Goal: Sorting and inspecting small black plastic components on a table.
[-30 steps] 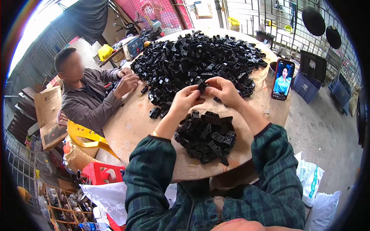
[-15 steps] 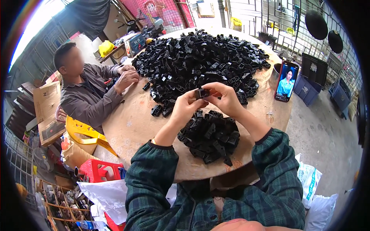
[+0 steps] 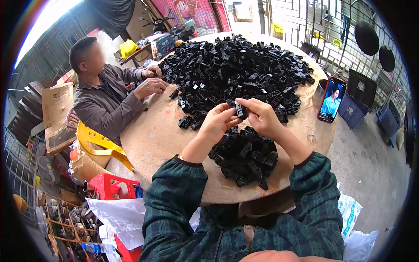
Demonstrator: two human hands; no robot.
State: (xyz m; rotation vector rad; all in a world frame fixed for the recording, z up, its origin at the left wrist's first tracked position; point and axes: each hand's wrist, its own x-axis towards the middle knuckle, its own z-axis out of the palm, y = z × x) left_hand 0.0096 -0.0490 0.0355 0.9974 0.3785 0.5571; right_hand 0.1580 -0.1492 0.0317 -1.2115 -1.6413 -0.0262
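Between my two hands I hold a small black plastic part above the table, one side of it catching the light. The fingers of my left hand pinch it from the left. From the right, my right hand grips it with thumb and fingers. Below my hands, near the table's front edge, lies a small heap of black plastic parts. A much larger pile of the same kind of parts covers the far half of the table.
The round table has a patterned tan cover. A phone stands at its right, playing a video. At the left sits a co-worker, hands at the pile's edge. A yellow chair and red stool are at the left.
The part between my fingers has been turned, so a lighter-looking face now shows. My right hand has shifted its grip along it. The whole view has moved slightly.
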